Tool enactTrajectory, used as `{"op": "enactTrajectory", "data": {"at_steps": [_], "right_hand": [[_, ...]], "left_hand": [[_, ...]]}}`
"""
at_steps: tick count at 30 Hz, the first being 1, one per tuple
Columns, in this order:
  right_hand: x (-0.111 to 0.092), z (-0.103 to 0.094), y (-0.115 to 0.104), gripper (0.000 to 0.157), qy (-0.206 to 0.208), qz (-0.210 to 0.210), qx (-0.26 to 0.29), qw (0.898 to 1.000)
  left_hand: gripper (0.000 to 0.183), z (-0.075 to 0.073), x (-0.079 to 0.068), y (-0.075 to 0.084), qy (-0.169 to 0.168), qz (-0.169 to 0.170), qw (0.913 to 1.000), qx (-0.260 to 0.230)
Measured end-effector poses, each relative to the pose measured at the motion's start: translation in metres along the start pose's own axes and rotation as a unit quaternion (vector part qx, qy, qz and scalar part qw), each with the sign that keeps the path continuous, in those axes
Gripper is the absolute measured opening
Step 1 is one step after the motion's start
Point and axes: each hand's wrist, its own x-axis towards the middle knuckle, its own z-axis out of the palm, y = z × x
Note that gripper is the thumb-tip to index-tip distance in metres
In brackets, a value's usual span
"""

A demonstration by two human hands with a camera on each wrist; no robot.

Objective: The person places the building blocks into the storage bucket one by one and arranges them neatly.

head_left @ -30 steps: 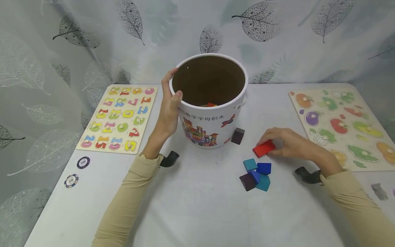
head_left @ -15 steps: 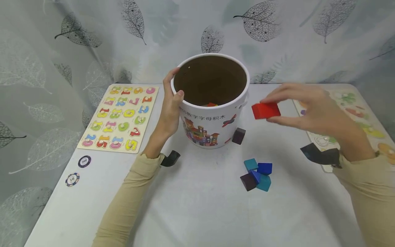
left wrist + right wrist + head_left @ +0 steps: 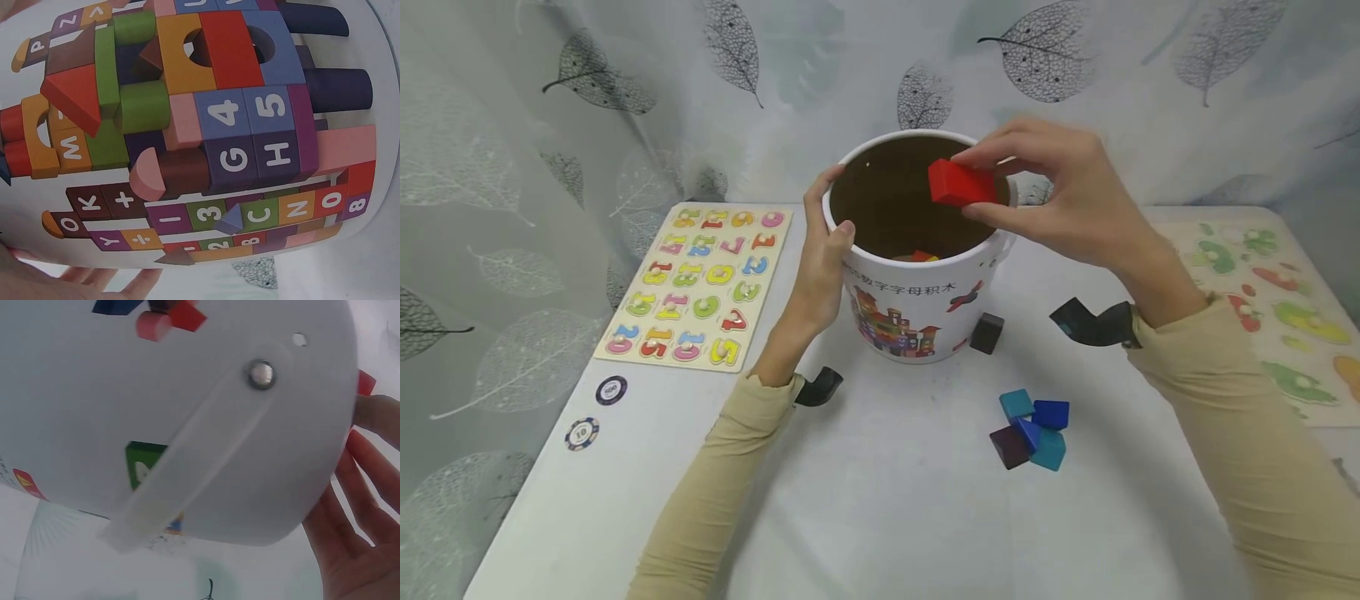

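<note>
A white bucket (image 3: 910,312) with printed block pictures stands upright at the back middle of the table. My left hand (image 3: 820,267) grips its left rim, thumb outside near the front; its fingers also show at the bottom of the left wrist view. Over the bucket's mouth, on the right side, my right hand (image 3: 1060,192) pinches a red block (image 3: 961,183) between thumb and fingers. In the right wrist view the red block (image 3: 366,382) peeks past the rim, mostly hidden by the bucket. A few red and yellow blocks (image 3: 921,256) show at the bucket's bottom.
A dark block (image 3: 987,333) lies at the bucket's right foot. Nearer stands a small group of blue, teal and dark blocks (image 3: 1030,429). A number puzzle board (image 3: 696,287) and two chips (image 3: 582,433) lie left; a vegetable puzzle board (image 3: 1292,292) lies right, partly behind the right arm.
My right hand has lifted the red block off the table and carried it up and left to over the bucket's mouth. The left hand keeps its grip on the rim.
</note>
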Motion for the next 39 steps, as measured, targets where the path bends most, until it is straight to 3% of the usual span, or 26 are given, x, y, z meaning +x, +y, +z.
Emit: {"op": "enactTrajectory", "data": {"at_steps": [11,17,24,28,32,35,39], "right_hand": [[-0.004,0.008,0.007,0.044,-0.013,0.008,0.004,1.000],[-0.012,0.000,-0.004,0.041,-0.013,-0.007,0.034,0.999],[-0.037,-0.022,-0.021,0.048,-0.010,-0.058,0.022,0.998],[-0.060,-0.020,-0.013,0.046,-0.046,-0.085,0.088,0.991],[-0.088,-0.008,0.008,0.047,-0.134,-0.051,0.135,0.980],[-0.106,0.003,0.029,0.045,-0.189,0.012,0.111,0.976],[-0.118,0.018,0.059,0.040,-0.227,0.072,0.066,0.969]], "left_hand": [[0.110,0.002,-0.001,0.001,-0.001,0.000,1.0000,0.010],[0.106,0.001,-0.002,0.001,-0.002,0.003,1.0000,0.003],[0.093,0.001,-0.002,0.001,0.002,0.004,0.9999,0.012],[0.095,0.000,-0.001,0.001,0.005,0.002,0.9999,0.010],[0.103,0.001,-0.002,0.000,0.005,0.003,1.0000,0.006],[0.103,0.001,-0.001,0.001,0.004,0.005,1.0000,0.001],[0.102,0.001,-0.001,0.002,0.003,0.005,1.0000,-0.001]]}}
